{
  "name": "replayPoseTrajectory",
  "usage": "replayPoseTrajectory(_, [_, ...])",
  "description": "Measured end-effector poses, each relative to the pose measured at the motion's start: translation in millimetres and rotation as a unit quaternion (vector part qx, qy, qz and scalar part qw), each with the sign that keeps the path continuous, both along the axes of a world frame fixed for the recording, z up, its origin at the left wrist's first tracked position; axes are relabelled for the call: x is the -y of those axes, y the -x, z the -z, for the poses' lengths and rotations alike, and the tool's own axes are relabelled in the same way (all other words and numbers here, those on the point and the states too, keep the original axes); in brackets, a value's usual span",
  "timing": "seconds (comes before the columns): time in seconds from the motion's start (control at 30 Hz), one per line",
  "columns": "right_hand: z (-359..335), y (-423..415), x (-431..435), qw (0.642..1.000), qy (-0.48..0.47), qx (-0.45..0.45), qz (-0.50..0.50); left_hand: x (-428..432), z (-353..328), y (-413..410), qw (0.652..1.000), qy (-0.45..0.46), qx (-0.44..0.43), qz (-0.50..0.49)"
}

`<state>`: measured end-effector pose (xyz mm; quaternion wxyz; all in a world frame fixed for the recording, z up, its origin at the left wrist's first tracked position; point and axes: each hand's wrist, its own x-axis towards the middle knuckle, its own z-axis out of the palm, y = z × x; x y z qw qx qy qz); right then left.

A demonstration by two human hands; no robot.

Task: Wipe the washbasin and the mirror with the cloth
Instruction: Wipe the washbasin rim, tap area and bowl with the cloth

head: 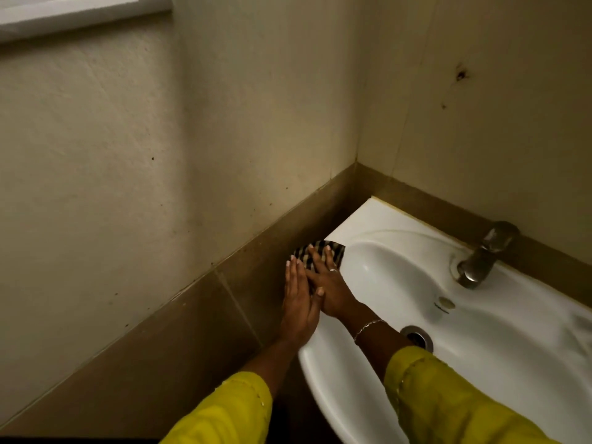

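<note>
The white washbasin [378,216] is fixed in the corner of two walls. A black-and-white striped cloth [338,253] lies on its left rim by the side wall. My right hand [330,290] lies flat on the cloth, fingers spread, pressing it onto the rim. Beside it, my left hand [298,302] rests flat along the rim's outer edge with straight fingers. Its fingertips reach the cloth's left edge and it holds nothing. A white-framed pane [80,14] shows at the top left. I cannot tell whether it is the mirror.
A metal tap [480,254] stands on the basin's back rim, with the drain [416,338] in the bowl below it. Brown tiles [179,331] run along the lower walls, right against the basin's left side. Yellow sleeves cover both forearms.
</note>
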<state>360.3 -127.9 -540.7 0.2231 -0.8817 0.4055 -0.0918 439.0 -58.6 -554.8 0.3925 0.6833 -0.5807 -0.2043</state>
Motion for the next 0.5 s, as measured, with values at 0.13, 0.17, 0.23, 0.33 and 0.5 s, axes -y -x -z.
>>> replayPoseTrajectory(0.13, [12,-2,-24,0.993,-0.079,0.085,0.022,-6,-6,2,0.996,0.021,-0.074,-0.039])
replayPoseTrajectory(0.17, [13,-3,-31,0.988,-0.106,0.104,0.039,-9,-7,3,0.995,0.032,-0.080,-0.051])
replayPoseTrajectory(0.23, [9,-3,-44,0.984,-0.135,0.109,0.045,-17,-7,5,0.993,0.039,-0.095,-0.063])
replayPoseTrajectory(0.33, [-8,4,-68,0.987,-0.133,0.086,0.012,-28,-4,1,0.989,0.038,-0.129,-0.063])
replayPoseTrajectory(0.5, [1,9,-109,0.995,-0.074,0.062,-0.022,-38,3,-17,0.969,-0.008,-0.237,-0.064])
